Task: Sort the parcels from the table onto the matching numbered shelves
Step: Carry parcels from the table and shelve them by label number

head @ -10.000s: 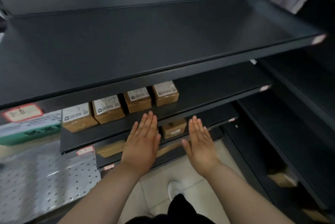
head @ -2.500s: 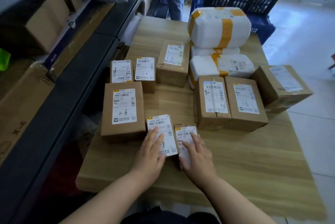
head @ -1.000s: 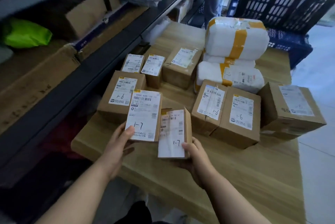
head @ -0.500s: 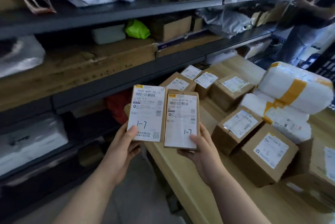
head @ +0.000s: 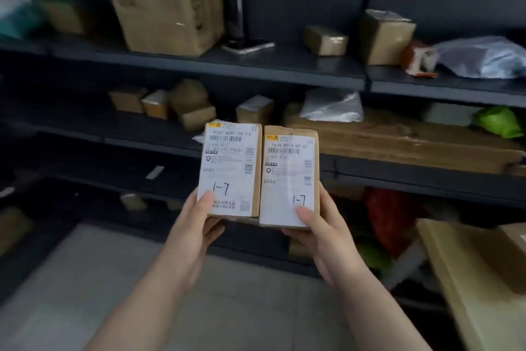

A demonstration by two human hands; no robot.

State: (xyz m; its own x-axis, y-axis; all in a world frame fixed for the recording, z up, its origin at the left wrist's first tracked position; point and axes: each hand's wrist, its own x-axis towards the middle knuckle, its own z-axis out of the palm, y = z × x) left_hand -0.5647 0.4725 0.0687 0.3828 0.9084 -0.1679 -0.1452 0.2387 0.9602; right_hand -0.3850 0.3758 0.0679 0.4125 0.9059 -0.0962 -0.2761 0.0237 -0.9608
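Note:
I hold two small brown parcels side by side at chest height, label sides facing me. The left parcel (head: 230, 168) carries a white label with "1-7" written by hand; my left hand (head: 196, 225) grips its lower edge, thumb on the label. The right parcel (head: 289, 180) is also marked "1-7"; my right hand (head: 318, 228) holds its bottom right corner. Behind them runs a dark shelf rack (head: 256, 69) with mixed boxes and bags. The wooden table (head: 469, 274) shows only as a corner at the lower right.
A big cardboard box (head: 168, 17) and smaller boxes stand on the upper shelf, with a grey plastic bag (head: 481, 57) to the right. The middle shelf holds several small boxes, a long flat carton (head: 398, 140) and a green bag (head: 498, 121). Grey floor lies below.
I picked both "1-7" parcels off the table and lifted them. My view has turned left from the table to face the shelf rack; the table has slid to the right edge.

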